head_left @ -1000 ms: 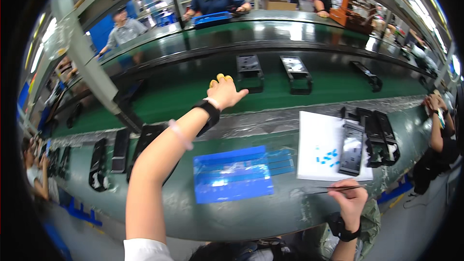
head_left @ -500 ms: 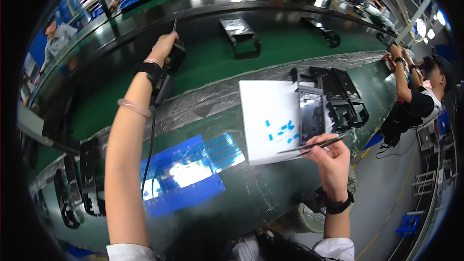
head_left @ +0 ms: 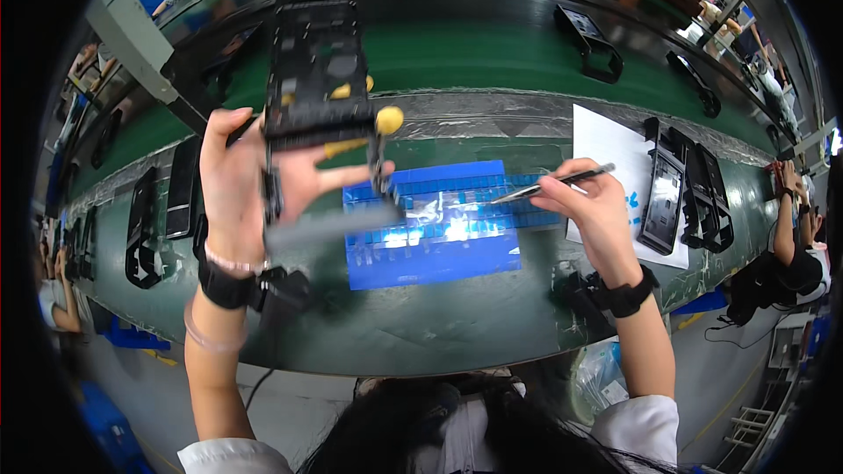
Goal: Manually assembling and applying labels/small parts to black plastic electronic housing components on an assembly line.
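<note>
My left hand [head_left: 237, 184] holds up a black plastic housing [head_left: 316, 61] with a loop-shaped handle, partly smeared by motion. Its fingers reach behind and through the handle opening, and yellow spots show near the housing's lower edge. Between the thumb and fingers of my right hand [head_left: 597, 215] is a pair of dark tweezers [head_left: 580, 177], tips pointing left over a sheet of small blue stickers [head_left: 536, 213]. That sheet lies on a blue backing sheet [head_left: 430, 265] on the green bench. I cannot tell whether the tips carry anything.
Right of my right hand, a white sheet [head_left: 601, 145] carries blue bits, with black housings [head_left: 702, 193] stacked beside it. More housings [head_left: 145, 228] stand at the left. Beyond runs a green conveyor belt [head_left: 474, 53] with housings on it. Other people work around the line.
My left hand has come back from the belt and now holds a black housing up close. My right hand has brought the tweezers from the white sheet to the blue stickers. The view has turned left.
</note>
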A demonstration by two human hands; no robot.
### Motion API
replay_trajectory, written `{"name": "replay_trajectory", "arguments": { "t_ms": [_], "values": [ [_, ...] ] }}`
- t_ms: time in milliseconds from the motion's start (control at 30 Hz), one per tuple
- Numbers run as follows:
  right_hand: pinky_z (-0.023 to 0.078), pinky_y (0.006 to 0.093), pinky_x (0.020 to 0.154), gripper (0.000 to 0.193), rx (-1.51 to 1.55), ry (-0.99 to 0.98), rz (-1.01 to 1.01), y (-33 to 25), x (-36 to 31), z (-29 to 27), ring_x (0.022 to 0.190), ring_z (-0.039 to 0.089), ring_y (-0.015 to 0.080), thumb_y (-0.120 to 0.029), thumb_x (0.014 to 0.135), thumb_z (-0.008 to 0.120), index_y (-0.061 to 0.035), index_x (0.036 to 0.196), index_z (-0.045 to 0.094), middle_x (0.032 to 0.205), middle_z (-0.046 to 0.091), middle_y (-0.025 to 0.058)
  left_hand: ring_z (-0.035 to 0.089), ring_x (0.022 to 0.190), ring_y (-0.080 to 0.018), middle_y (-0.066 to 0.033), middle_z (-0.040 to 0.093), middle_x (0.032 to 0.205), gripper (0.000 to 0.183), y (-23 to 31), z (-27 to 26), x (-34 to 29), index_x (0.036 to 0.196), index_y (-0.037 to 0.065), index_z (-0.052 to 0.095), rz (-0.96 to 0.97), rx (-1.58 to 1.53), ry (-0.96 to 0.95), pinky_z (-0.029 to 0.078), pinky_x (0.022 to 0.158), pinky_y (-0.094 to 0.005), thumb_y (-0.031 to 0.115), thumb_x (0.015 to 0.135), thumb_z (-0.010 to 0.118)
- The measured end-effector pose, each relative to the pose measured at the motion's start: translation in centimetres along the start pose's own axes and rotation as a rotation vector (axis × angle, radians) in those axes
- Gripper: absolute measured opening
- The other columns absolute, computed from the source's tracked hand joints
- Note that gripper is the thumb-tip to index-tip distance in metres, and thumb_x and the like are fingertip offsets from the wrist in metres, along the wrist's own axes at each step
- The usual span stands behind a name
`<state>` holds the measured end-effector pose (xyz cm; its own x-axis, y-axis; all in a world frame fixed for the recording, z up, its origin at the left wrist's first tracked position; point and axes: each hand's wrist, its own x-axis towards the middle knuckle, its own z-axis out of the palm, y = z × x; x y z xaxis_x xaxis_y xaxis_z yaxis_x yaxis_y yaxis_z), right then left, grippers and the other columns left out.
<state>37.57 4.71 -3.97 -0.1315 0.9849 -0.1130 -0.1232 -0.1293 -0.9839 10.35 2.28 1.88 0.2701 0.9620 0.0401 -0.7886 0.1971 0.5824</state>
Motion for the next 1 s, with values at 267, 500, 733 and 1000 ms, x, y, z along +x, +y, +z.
{"name": "replay_trajectory", "arguments": {
  "t_ms": [267, 500, 733, 1000],
  "values": [
    [0.048, 0.0238, 0.059, 0.017, -0.18, 0.049, 0.029, 0.8, 1.4, 2.5, 0.062, 0.058, 0.0183, -0.001, 0.068, 0.057, -0.0003, 0.077, 0.043, 0.07, 0.054, 0.0111, 0.04, 0.101, -0.0331, -0.0185, 0.038, 0.11, 0.037, -2.8, -3.4, -4.8, 0.113, 0.002, 0.027, -0.131, 0.07, 0.303, 0.034, 0.084, -0.0467, 0.006, 0.078, 0.033],
    [0.049, 0.0235, 0.057, 0.013, -0.146, 0.078, 0.091, 1.2, 2.3, 3.1, 0.061, 0.058, 0.0196, 0.001, 0.067, 0.056, 0.0026, 0.073, 0.044, 0.069, 0.055, 0.0131, 0.04, 0.101, -0.0309, -0.0154, 0.038, 0.111, 0.042, -3.4, -5.0, -4.8, 0.114, 0.003, 0.025, -0.249, 0.124, 0.314, 0.034, 0.084, -0.0467, -0.002, 0.073, 0.034],
    [0.048, 0.0228, 0.059, 0.012, -0.098, 0.065, 0.2, 1.9, 2.7, 3.1, 0.063, 0.058, 0.0193, 0.0, 0.07, 0.054, 0.0025, 0.079, 0.046, 0.069, 0.056, 0.0136, 0.04, 0.102, -0.0292, -0.0147, 0.039, 0.11, 0.042, -3.9, -6.3, -5.0, 0.113, 0.003, 0.027, -0.385, 0.056, 0.351, 0.034, 0.085, -0.0468, -0.003, 0.072, 0.035],
    [0.049, 0.0245, 0.061, 0.01, -0.026, 0.117, 0.256, 1.9, 2.7, 2.6, 0.065, 0.058, 0.02, 0.002, 0.071, 0.051, 0.0022, 0.081, 0.048, 0.07, 0.056, 0.0137, 0.038, 0.104, -0.0286, -0.0145, 0.038, 0.111, 0.046, -4.0, -6.7, -5.4, 0.114, 0.002, 0.025, -0.392, -0.017, 0.358, 0.03, 0.088, -0.047, -0.003, 0.069, 0.035]
  ]
}}
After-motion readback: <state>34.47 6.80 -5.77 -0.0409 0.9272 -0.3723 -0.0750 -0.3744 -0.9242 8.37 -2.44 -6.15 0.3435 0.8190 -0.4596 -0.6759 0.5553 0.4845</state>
